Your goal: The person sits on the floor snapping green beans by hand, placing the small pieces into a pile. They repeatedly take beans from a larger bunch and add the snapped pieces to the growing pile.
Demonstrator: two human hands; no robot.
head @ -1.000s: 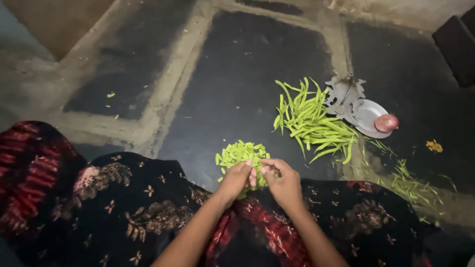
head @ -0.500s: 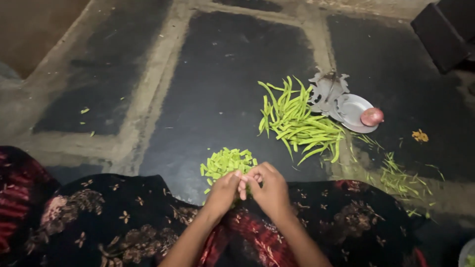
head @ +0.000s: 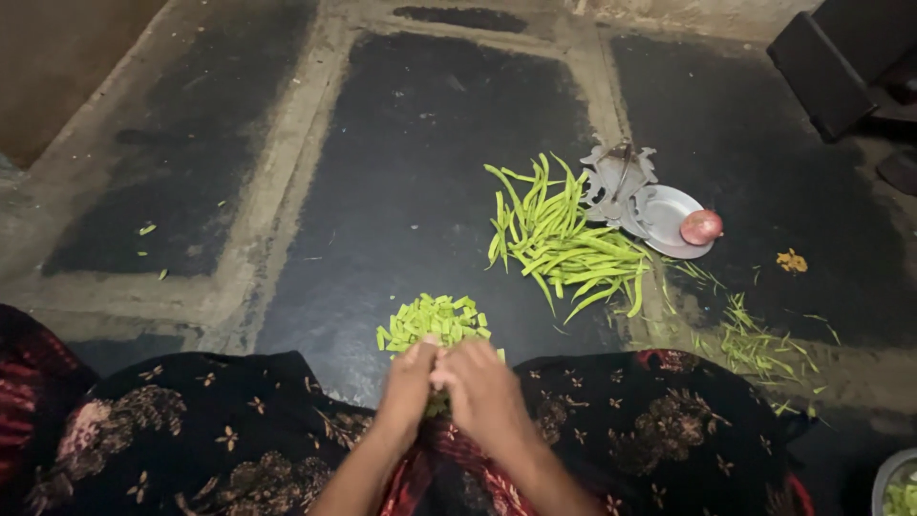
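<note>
Hands (head: 457,382) nearer than before

home floor | stone slab floor (head: 420,172) | whole beans (head: 559,239) | metal plate (head: 664,215)

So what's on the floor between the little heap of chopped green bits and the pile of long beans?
Nothing: the head view shows bare dark floor between the chopped pieces and the whole beans.

Cut pieces (head: 435,318) before hands (head: 457,384), whole beans (head: 564,244) right (plate (head: 659,215) beside), trimmings (head: 759,339) far right
</note>
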